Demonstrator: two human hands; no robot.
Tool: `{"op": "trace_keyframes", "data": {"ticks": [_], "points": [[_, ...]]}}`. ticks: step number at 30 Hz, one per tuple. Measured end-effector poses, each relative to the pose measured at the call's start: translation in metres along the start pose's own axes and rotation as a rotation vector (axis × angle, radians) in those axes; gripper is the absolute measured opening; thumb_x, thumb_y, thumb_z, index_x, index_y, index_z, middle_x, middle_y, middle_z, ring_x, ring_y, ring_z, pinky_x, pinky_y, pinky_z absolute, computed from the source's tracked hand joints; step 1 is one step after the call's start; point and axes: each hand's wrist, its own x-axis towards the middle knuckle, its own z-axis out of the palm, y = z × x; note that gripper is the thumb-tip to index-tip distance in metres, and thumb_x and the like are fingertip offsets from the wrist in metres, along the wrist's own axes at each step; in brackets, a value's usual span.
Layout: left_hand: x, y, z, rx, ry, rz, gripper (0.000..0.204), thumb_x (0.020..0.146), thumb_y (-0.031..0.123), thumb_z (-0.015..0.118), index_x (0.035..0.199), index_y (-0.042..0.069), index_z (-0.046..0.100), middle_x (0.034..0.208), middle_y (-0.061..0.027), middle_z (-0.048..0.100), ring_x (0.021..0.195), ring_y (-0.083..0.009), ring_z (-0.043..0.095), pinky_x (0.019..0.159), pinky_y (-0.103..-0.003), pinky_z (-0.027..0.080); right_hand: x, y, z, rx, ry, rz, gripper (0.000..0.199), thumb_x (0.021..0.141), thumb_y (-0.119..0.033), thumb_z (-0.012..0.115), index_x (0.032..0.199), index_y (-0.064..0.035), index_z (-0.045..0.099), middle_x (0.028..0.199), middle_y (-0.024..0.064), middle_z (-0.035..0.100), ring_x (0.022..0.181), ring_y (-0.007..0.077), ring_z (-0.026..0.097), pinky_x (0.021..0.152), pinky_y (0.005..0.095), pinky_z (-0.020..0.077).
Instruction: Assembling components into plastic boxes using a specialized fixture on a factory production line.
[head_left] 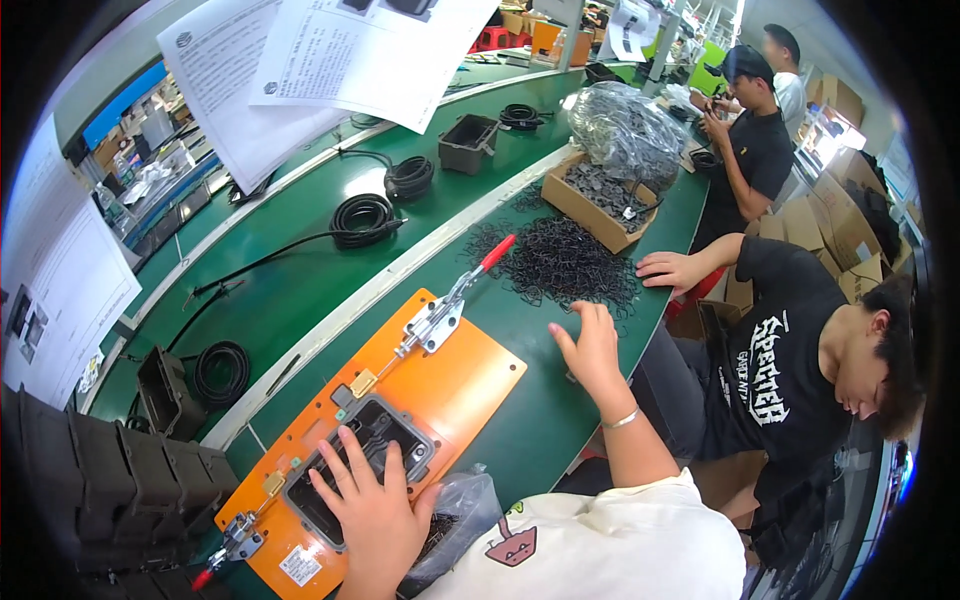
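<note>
My left hand [380,505] lies with fingers spread over a dark grey plastic housing [432,455], its fingertips on or just above the open inside. The housing sits on an orange fixture plate [480,365] between two metal toggle clamps. One clamp [435,325] with a red handle is at the upper end, the other [235,540] at the lower left. Over the green table my right hand [596,355] reaches out, thumb and fingers apart, nothing seen in it. Just beyond it spreads a pile of small black wire-like clips [570,262].
Right of the pile rests a co-worker's hand [672,270]. A cardboard box [600,215] of grey parts stands behind, beside a plastic bag [625,130]. Coiled black cables [365,220] lie on the far strip. Housings are stacked [100,470] at left; papers [340,60] hang above.
</note>
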Motion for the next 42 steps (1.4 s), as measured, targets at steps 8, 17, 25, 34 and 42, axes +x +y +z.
{"op": "trace_keyframes", "data": {"ticks": [8, 17, 25, 34, 42], "points": [[0.002, 0.003, -0.004, -0.031, -0.039, -0.047, 0.061, 0.081, 0.042, 0.069, 0.125, 0.002, 0.056, 0.15, -0.0342, 0.02, 0.14, -0.0531, 0.013, 0.107, -0.067, 0.012, -0.06, 0.017, 0.008, -0.217, -0.007, -0.052, 0.075, 0.074, -0.042, 0.076, 0.127, 0.0018, 0.047, 0.128, 0.0237, 0.043, 0.121, 0.0418, 0.04, 0.093, 0.0558, 0.0361], [0.001, -0.001, -0.004, -0.046, -0.009, 0.003, 0.063, 0.078, 0.043, 0.07, 0.126, 0.004, 0.056, 0.146, -0.0379, 0.023, 0.136, -0.0575, 0.016, 0.105, -0.069, 0.013, -0.059, 0.022, 0.006, -0.067, 0.056, -0.194, 0.019, 0.076, -0.011, 0.074, 0.09, -0.0005, 0.066, 0.086, 0.0149, 0.057, 0.081, 0.0324, 0.059, 0.072, 0.0398, 0.0491], [0.0, -0.003, -0.003, -0.074, 0.018, 0.018, 0.061, 0.079, 0.044, 0.07, 0.124, 0.004, 0.058, 0.146, -0.0374, 0.025, 0.137, -0.0553, 0.019, 0.104, -0.069, 0.015, -0.029, 0.013, -0.013, 1.105, -0.265, 0.426, 0.02, 0.097, -0.017, 0.055, 0.096, -0.0001, 0.066, 0.077, 0.0059, 0.064, 0.06, 0.01, 0.058, 0.054, 0.0233, 0.046], [-0.003, -0.006, 0.003, -0.023, 0.09, 0.05, 0.06, 0.078, 0.047, 0.07, 0.122, 0.006, 0.059, 0.142, -0.0381, 0.032, 0.134, -0.0555, 0.026, 0.101, -0.071, 0.021, -0.024, -0.092, -0.023, 1.836, -0.893, 0.331, 0.031, 0.095, -0.027, 0.059, 0.114, -0.0023, 0.057, 0.098, 0.008, 0.059, 0.072, 0.0113, 0.057, 0.064, 0.0242, 0.0449], [-0.006, -0.009, 0.001, -0.123, 0.17, 0.041, 0.054, 0.08, 0.043, 0.069, 0.118, 0.005, 0.06, 0.139, -0.0289, 0.042, 0.132, -0.048, 0.035, 0.103, -0.066, 0.022, -0.041, -0.152, -0.014, 1.624, -1.085, 0.311, 0.02, 0.091, -0.006, 0.06, 0.111, -0.0007, 0.062, 0.092, 0.0051, 0.063, 0.072, 0.0097, 0.059, 0.065, 0.0243, 0.0482]]}}
